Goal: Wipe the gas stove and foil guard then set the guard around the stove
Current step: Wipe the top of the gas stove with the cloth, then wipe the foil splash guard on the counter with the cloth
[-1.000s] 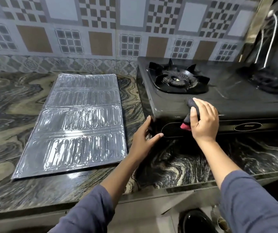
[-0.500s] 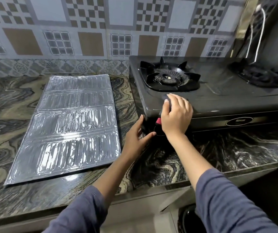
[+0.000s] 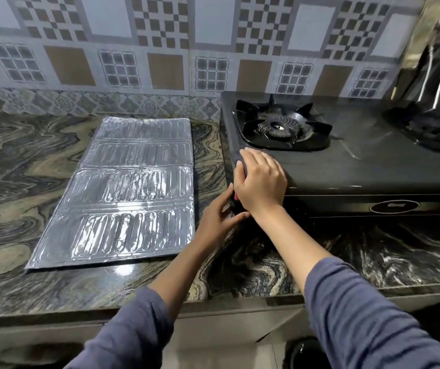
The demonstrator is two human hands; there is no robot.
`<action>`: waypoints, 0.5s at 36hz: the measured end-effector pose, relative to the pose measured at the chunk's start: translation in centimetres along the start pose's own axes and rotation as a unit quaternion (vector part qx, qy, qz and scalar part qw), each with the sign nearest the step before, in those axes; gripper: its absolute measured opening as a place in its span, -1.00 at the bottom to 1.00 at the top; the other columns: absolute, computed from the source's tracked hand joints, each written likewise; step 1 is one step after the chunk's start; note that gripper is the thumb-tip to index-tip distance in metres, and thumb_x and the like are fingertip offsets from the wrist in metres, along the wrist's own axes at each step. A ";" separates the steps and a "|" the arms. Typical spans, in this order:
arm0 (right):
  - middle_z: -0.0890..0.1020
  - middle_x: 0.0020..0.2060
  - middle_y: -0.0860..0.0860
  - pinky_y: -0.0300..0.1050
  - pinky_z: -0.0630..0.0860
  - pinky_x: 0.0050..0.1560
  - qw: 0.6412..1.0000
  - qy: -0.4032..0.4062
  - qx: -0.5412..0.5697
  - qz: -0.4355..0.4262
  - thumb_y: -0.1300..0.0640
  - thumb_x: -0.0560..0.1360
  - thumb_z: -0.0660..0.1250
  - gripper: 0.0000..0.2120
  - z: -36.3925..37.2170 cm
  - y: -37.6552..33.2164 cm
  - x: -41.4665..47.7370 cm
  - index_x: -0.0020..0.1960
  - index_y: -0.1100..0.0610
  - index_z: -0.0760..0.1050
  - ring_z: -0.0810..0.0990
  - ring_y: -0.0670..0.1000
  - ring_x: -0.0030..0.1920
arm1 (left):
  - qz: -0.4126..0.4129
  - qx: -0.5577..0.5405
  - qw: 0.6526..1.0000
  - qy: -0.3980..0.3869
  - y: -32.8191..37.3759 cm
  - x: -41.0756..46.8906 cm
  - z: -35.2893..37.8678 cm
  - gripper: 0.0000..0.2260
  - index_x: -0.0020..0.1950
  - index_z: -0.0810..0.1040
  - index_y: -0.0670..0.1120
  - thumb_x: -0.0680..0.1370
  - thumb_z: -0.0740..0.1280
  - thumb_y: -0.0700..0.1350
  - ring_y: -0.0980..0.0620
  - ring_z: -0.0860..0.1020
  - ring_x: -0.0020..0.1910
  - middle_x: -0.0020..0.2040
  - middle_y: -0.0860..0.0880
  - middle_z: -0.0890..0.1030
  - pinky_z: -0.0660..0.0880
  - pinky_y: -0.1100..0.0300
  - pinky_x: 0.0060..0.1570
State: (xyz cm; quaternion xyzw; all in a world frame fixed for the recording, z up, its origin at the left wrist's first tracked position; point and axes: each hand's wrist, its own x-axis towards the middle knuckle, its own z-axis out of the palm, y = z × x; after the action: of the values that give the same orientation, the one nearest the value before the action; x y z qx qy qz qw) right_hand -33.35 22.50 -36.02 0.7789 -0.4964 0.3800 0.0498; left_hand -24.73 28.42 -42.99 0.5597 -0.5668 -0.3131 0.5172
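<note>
One black gas stove [image 3: 359, 166] on marbled counter [image 3: 27, 182], two burners: left burner [image 3: 280, 129] clear, right burner [image 3: 431, 129] partly cut off. Oval badge [image 3: 394, 206] on stove front, lettering unreadable. One foil guard [image 3: 131, 193] lies flat on counter just left of stove, apart from it, four embossed panels. Right hand [image 3: 261, 182] fingers curled over a dark cloth [image 3: 238, 158], pressed on stove's front-left corner. Left hand [image 3: 217, 222] fingers spread loosely, braced against stove's left front edge, gripping nothing. Patterned tile wall [image 3: 160, 49] behind.
</note>
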 end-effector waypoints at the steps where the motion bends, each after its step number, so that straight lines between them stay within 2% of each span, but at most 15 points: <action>1: 0.66 0.07 0.04 0.01 0.48 0.18 1.000 0.002 0.001 -0.003 0.06 0.47 0.15 -0.67 0.1 -0.1 0.1 0.10 0.14 0.58 0.61 0.07 0.11 | 0.005 0.001 1.000 -0.001 0.0 0.0 0.0 -0.48 0.35 0.42 -0.09 0.41 0.45 -0.14 0.49 0.45 0.09 0.17 0.21 0.52 0.37 0.53 0.10; 3: 0.67 0.05 0.04 0.00 0.50 0.14 1.000 0.002 -0.003 -0.012 0.07 0.46 0.16 -0.69 0.2 -0.4 0.2 0.07 0.14 0.59 0.62 0.07 0.09 | 0.007 0.004 1.000 -0.001 0.1 0.1 0.1 -0.52 0.32 0.44 -0.06 0.42 0.44 -0.17 0.53 0.44 0.05 0.10 0.29 0.50 0.37 0.55 0.06; 6: 0.67 0.04 0.04 -0.02 0.52 0.12 1.000 -0.004 -0.006 -0.021 0.09 0.48 0.15 -0.71 0.3 -0.6 0.4 0.06 0.15 0.58 0.62 0.08 0.07 | 0.001 0.003 1.000 0.002 0.1 0.0 0.1 -0.56 0.26 0.43 0.04 0.43 0.44 -0.20 0.52 0.45 0.03 0.08 0.27 0.51 0.38 0.54 0.06; 14: 0.68 -0.04 0.08 -0.05 0.54 0.04 1.000 -0.007 -0.015 -0.016 0.10 0.52 0.10 -0.70 -0.1 -1.5 0.8 0.03 0.19 0.56 0.65 0.10 -0.01 | -0.009 -0.003 1.000 -0.026 0.0 0.2 -0.8 -0.54 0.35 0.41 -0.09 0.46 0.40 -0.20 0.48 0.45 0.10 0.13 0.24 0.51 0.41 0.46 0.15; 18: 0.66 -0.05 0.09 -0.05 0.49 -0.10 0.998 -0.049 -0.026 -0.034 0.11 0.58 0.09 -0.75 -0.5 -2.6 1.7 0.03 0.17 0.51 0.63 0.15 -0.05 | -0.021 0.018 0.998 -0.063 -0.4 0.6 -1.6 -0.66 0.28 0.47 -0.09 0.51 0.34 -0.17 0.37 0.48 0.10 0.14 0.14 0.54 0.42 0.40 0.18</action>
State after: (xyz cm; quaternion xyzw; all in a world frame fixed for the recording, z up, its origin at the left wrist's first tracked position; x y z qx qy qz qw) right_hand -31.20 22.80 -33.82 0.8115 -0.4813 0.3263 0.0587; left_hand -22.98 28.12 -42.74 0.5602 -0.5916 -0.3481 0.4637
